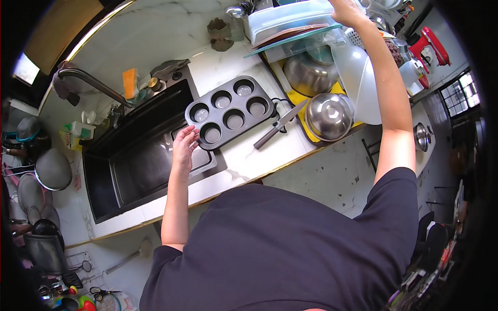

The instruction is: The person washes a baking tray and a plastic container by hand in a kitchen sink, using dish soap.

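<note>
A dark six-cup muffin tin (226, 111) lies across the sink edge and the white counter. My left hand (187, 142) is at the tin's near left corner, fingers apart and overlapping its rim. My right hand (346, 13) reaches far forward to the right end of a translucent plastic container (290, 20) in the stack at the back. The top of the frame cuts off its fingers, so its grip does not show. To the right of the tin lies a kitchen knife (280, 126), its blade pointing away to the right.
At the left is a black sink (140, 155) with a curved faucet (93, 83). Steel bowls (328, 116) sit upside down on a yellow mat, beside a large translucent plastic bowl (358, 78). Pans (53, 169) hang at the far left. A red stand mixer (430, 46) stands far right.
</note>
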The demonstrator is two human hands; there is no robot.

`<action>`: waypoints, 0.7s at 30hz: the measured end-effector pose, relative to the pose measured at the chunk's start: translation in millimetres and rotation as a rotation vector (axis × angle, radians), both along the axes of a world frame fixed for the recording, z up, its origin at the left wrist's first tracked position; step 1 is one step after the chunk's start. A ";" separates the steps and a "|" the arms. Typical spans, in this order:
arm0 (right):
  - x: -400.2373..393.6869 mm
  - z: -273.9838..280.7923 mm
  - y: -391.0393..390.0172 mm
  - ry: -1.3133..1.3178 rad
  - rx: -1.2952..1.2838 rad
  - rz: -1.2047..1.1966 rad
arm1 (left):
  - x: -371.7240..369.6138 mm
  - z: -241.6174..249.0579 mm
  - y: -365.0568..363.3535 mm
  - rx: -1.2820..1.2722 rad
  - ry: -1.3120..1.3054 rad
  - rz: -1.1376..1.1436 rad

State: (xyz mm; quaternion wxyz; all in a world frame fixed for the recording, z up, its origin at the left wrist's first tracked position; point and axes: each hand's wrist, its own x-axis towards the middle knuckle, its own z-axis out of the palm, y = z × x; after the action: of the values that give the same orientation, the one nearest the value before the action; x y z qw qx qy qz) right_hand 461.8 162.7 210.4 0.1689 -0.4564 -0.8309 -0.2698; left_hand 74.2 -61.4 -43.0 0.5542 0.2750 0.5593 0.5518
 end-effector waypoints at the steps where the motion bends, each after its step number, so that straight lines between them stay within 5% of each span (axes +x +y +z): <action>1: -1.2 1.3 -1.5 0.003 0.037 0.112 | 0.1 -0.5 -0.2 0.002 0.007 0.001; 7: -25.0 20.3 -25.1 0.003 -0.196 0.265 | 2.6 -5.2 -0.1 -0.008 0.028 -0.023; 13: -1.7 -4.2 -15.7 -0.094 0.067 0.288 | 2.0 -5.2 0.7 0.017 0.075 -0.030; 21: -8.5 1.3 -28.7 -0.154 -0.093 0.209 | 1.2 0.1 -3.1 -0.001 0.124 -0.037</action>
State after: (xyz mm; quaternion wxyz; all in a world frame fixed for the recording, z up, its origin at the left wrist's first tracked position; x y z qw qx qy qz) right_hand 453.3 134.1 211.7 0.1104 -0.3524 -0.8961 -0.2461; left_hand 75.4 -64.5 -42.9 0.5285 0.3189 0.5877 0.5230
